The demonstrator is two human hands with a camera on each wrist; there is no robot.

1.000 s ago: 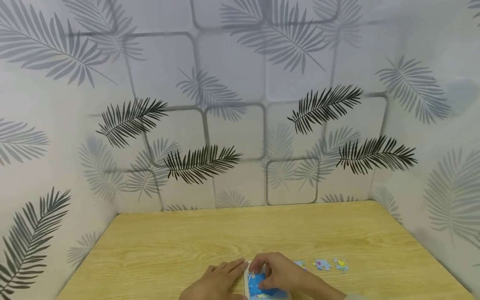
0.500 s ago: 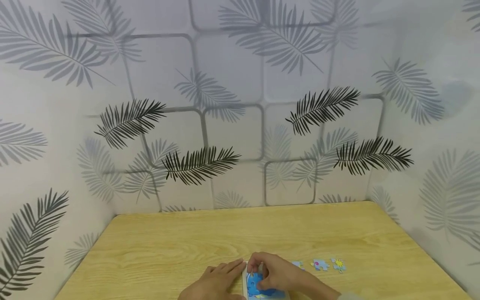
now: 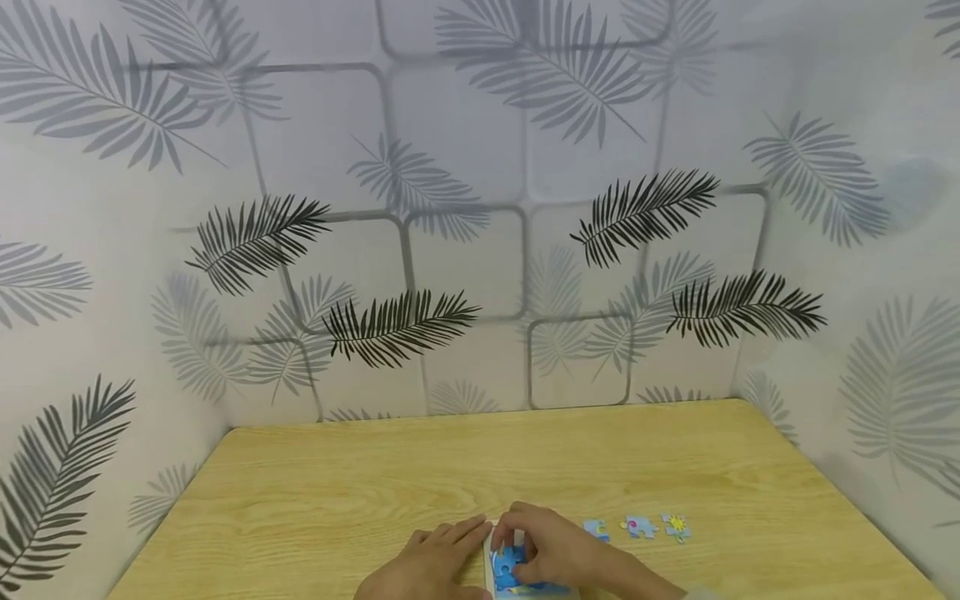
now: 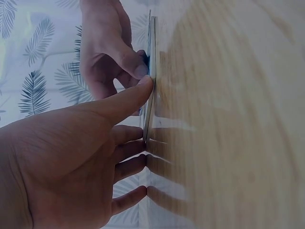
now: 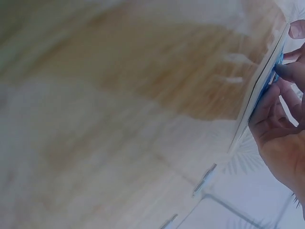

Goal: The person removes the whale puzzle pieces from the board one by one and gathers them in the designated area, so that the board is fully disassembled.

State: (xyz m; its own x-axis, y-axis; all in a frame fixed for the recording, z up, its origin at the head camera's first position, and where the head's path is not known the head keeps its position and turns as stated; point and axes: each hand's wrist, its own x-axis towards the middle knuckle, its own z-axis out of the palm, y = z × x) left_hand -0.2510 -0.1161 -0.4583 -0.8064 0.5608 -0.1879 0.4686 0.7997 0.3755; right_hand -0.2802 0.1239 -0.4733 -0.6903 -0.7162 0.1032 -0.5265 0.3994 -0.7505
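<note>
A small white-rimmed puzzle board [image 3: 489, 577] lies at the table's near edge, with a blue picture [image 3: 506, 560] in it. My left hand [image 3: 431, 562] rests flat beside the board's left side, fingers straight; in the left wrist view its thumb touches the board's edge [image 4: 149, 102]. Over the board, my right hand [image 3: 558, 546] bends its thumb and fingers down onto a blue puzzle piece [image 5: 268, 82], which it seems to pinch. The right hand covers much of the board, so the piece's outline is mostly hidden.
To the right of the board lie three loose puzzle pieces: a blue one [image 3: 596, 529] partly behind the right hand, one with a pink swirl [image 3: 639, 526], and one with a yellow sun [image 3: 677, 526]. A leaf-patterned wall [image 3: 465, 250] closes off the wooden table [image 3: 360, 483] behind.
Both hands stay nearly in place. The right hand's fingers shift very slightly over the blue picture, and the whole head view moves a little.
</note>
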